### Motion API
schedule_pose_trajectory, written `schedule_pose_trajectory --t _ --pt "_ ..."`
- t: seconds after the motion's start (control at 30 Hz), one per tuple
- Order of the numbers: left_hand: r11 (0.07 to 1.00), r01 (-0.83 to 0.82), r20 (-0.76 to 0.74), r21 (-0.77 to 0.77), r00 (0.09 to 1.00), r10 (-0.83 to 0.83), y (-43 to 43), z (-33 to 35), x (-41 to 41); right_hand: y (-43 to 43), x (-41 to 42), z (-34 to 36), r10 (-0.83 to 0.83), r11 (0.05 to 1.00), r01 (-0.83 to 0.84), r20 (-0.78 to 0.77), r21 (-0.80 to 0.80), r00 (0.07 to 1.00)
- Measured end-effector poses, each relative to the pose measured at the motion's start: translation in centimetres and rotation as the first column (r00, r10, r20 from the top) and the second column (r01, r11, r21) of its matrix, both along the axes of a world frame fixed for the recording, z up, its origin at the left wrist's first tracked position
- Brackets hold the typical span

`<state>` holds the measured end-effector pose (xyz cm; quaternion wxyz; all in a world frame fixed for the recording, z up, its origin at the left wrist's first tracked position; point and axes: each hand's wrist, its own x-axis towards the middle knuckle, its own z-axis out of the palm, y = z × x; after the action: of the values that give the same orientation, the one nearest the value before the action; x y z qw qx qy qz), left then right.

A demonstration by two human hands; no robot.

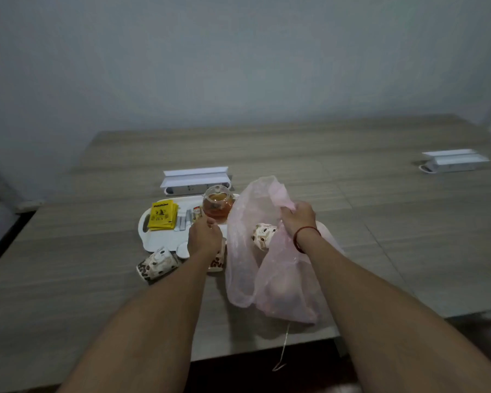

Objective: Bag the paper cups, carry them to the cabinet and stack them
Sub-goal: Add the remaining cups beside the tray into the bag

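**Right now: one cup in the pink bag, more lying by the tray**

Over on the wooden table (267, 143), the person's right hand (296, 215) is clenched on the gathered rim of a thin pink plastic bag (245, 251), lifting its mouth open. The bag is sheer and crinkled, and through its film shows a paper cup (263, 235), cream-coloured with dark brown coffee-bean print, lying tilted inside the upper part. Something pale sags in the bag's near bottom corner, too blurred to name. A red string bracelet (305, 236) circles the right wrist.

The left hand (204, 236) hovers just left of the bag, above the near edge of a white tray (165, 239); its fingers curl downward, but whether they grip anything I cannot tell. Partly hidden under that hand stands another cup (217, 262) with the same bean print. A third cup, or a small nested stack (156, 263), lies on its side on the table at the tray's near left corner.

On the tray sit yellow packets (162, 215), grey sachets (183, 221) and, at the far side, a glass teapot (218, 205) of amber tea. Beyond the tray lies a white power strip (196, 180); another (454, 161) rests far off to the right.
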<state>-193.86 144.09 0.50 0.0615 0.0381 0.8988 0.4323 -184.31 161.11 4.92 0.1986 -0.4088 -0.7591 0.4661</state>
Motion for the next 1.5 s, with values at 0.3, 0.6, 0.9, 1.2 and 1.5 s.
schedule_pose_trajectory --t 0.3,0.6,0.9,1.2,1.5 --pt "0.952 0.214 0.16 -0.22 0.97 -0.181 -1.0 -5.8 -3.1 -0.4 -3.3 -4.8 0.033 0.999 -0.036 0.124 0.021 0.992" --pt "0.823 0.281 0.155 -0.493 0.96 -0.235 0.7 -6.1 -3.5 -0.1 -3.7 -6.4 0.014 1.0 -0.013 0.136 -0.009 0.991" --pt "0.802 0.333 0.167 -0.496 0.943 -0.289 0.4 -4.0 -3.3 -0.4 -2.0 -4.3 -0.009 1.0 0.009 0.086 0.001 0.996" --pt "0.93 -0.01 -0.072 -0.368 0.997 -0.018 -0.1 3.6 -1.4 0.1 1.8 0.7 -0.03 0.995 0.029 0.015 0.095 0.999" --pt "0.906 0.382 0.287 0.184 0.86 -0.421 3.8 4.7 3.9 0.5 4.1 3.1 -0.081 0.995 0.084 -0.059 0.054 0.995"
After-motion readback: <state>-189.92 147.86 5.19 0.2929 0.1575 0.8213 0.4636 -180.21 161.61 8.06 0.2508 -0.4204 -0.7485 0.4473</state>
